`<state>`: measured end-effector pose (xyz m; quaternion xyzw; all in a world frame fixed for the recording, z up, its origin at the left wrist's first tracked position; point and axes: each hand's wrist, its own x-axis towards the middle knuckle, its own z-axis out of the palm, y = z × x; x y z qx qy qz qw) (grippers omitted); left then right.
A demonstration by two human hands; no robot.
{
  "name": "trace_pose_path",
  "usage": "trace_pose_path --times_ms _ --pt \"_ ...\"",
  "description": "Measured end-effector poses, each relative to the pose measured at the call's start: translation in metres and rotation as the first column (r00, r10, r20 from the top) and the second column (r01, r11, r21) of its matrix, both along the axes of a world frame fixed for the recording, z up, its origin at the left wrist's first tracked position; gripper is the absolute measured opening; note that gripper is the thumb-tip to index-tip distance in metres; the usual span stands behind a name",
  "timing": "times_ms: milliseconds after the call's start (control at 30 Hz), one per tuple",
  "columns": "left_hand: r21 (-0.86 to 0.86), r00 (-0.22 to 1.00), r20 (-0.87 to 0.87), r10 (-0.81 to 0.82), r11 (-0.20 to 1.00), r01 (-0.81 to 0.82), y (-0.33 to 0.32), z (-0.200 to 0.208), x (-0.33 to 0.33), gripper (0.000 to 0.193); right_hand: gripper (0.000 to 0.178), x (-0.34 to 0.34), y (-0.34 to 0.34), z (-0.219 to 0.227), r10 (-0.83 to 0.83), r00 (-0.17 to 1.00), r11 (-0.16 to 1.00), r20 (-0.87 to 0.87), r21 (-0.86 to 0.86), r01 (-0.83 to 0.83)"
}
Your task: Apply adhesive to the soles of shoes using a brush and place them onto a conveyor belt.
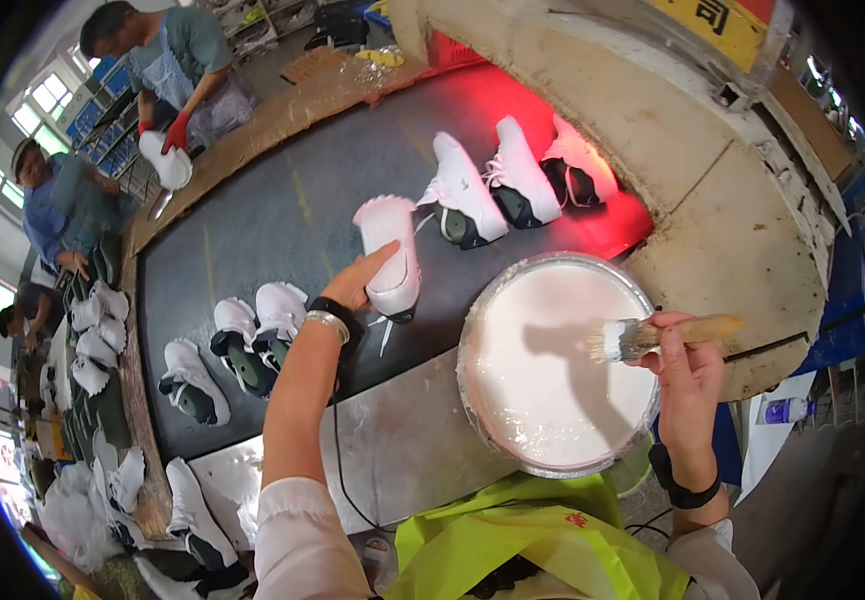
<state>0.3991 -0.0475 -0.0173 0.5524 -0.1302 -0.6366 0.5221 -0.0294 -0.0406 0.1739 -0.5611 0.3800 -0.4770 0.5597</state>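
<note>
My left hand (358, 282) grips a white shoe (390, 245) over the dark conveyor belt (283, 230). The shoe's pale sole faces up, and a lace hangs below it. In my right hand (691, 385) is a paintbrush (636, 339) with a wooden handle, its fingers closed round it. The bristles are coated white and point left, above a round metal bucket (470, 405) of milky white liquid (528, 385). The brush and hand cast a shadow on the liquid.
White shoes with dark green parts (468, 190) stand in a row under red light at the belt's far right. Several more (193, 385) sit at its left. A metal ledge (403, 430) borders the near side. Across the belt, a person in red gloves (178, 130) holds a white shoe.
</note>
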Motion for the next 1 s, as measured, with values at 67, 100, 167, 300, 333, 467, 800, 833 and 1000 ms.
trace_pose_path --times_ms 67,100,167,300,333,467,800,833,1000 --pt "0.157 0.998 -0.001 -0.061 0.986 0.060 0.018 0.028 -0.016 0.052 0.019 0.002 0.005 0.000 0.030 1.000 0.999 0.005 0.032 -0.030" --pt "0.164 0.997 -0.008 -0.079 0.983 0.079 0.014 0.019 -0.024 0.052 0.019 0.001 0.008 0.002 0.012 1.000 0.999 -0.002 0.039 -0.012" --pt "-0.119 0.992 -0.010 0.127 0.985 -0.128 0.013 -0.001 -0.039 0.052 0.020 0.002 0.011 0.010 0.047 0.997 0.999 -0.062 -0.015 -0.048" --pt "0.060 0.933 0.063 0.355 0.931 -0.359 -0.010 0.010 -0.050 0.053 0.022 0.009 0.022 0.024 0.093 0.994 0.993 -0.055 -0.062 -0.096" --pt "0.054 0.929 0.058 0.366 0.928 -0.369 -0.004 0.007 -0.044 0.053 0.022 0.009 0.027 0.025 0.103 0.993 0.992 -0.059 -0.068 -0.107" --pt "-0.220 0.945 -0.231 0.230 0.934 -0.281 0.022 0.009 -0.032 0.051 0.023 0.004 0.037 0.022 0.068 0.996 0.997 -0.054 -0.029 -0.070" --pt "-0.100 0.261 0.960 0.099 0.995 -0.010 0.238 0.073 -0.110 0.074 0.026 -0.007 0.065 0.022 0.095 0.993 0.995 -0.066 -0.009 -0.095" --pt "-0.079 0.057 0.995 0.077 0.996 0.040 0.263 0.066 -0.117 0.074 0.026 -0.004 0.064 0.022 0.105 0.993 0.994 -0.044 -0.017 -0.106" --pt "0.027 -0.114 0.993 -0.041 0.992 -0.120 0.341 0.019 -0.164 0.078 0.028 0.001 0.070 0.018 0.124 0.992 0.991 -0.031 -0.038 -0.125"
